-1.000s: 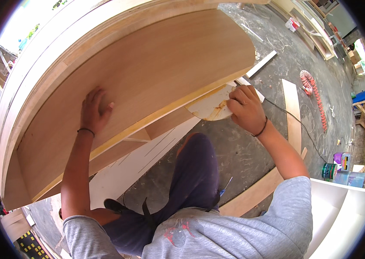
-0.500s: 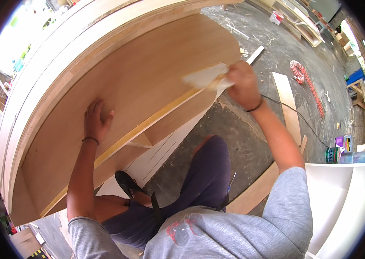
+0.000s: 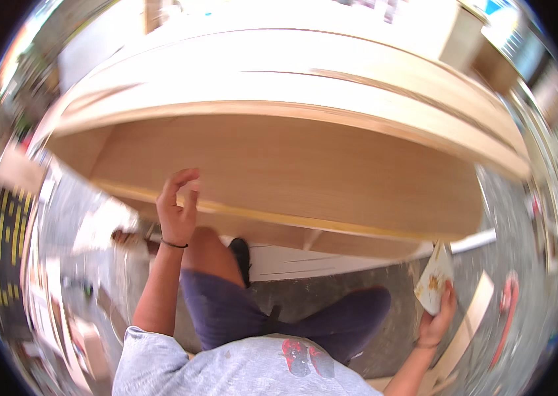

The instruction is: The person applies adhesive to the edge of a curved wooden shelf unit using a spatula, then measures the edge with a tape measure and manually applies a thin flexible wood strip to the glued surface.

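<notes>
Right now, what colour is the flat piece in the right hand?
The flat piece is white with yellowish-brown smears, seen best in the head view.

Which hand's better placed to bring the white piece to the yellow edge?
Probably the right hand: it holds the white piece near the right end of the yellow edge. The left hand looks empty.

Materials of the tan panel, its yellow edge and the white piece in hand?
Tan panel: probably plywood or veneer, matte, unpainted; wood-like streaks.
Yellow edge: maybe wood with glue; dull yellow, so uncertain.
White piece in the right hand: thin sheet, perhaps plastic or laminate; smooth-looking white with brown smears.
</notes>
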The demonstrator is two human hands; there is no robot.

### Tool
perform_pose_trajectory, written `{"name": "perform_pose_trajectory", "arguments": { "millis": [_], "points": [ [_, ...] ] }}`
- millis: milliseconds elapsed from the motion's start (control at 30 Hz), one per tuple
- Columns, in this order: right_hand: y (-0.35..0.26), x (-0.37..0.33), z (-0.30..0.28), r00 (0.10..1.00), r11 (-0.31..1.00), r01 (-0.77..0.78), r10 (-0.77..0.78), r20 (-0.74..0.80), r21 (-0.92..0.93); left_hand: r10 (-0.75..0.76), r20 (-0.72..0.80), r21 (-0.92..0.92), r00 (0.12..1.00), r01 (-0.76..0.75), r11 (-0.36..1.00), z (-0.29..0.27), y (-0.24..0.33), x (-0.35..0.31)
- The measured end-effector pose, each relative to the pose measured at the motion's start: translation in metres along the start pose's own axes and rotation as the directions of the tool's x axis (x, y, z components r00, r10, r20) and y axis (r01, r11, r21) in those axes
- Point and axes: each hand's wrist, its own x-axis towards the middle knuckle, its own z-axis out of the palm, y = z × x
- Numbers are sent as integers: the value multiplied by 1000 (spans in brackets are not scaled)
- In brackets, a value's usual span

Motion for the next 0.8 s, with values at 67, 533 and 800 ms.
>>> {"name": "perform_pose_trajectory", "arguments": {
  "millis": [67,533,800],
  "points": [
    [30,-3,6,922,920,-289,192,337,265,-168,-345,-73,923,152,986,-59,-26,-52],
    [146,13,12,433,585,-810,561,706,32,-569,-811,51,135,986,162,-187,-265,-255],
    [99,-40,61,562,756,-432,652,508,-492,-464,-884,-86,51,960,268,-179,-319,-189]
  ]
}}
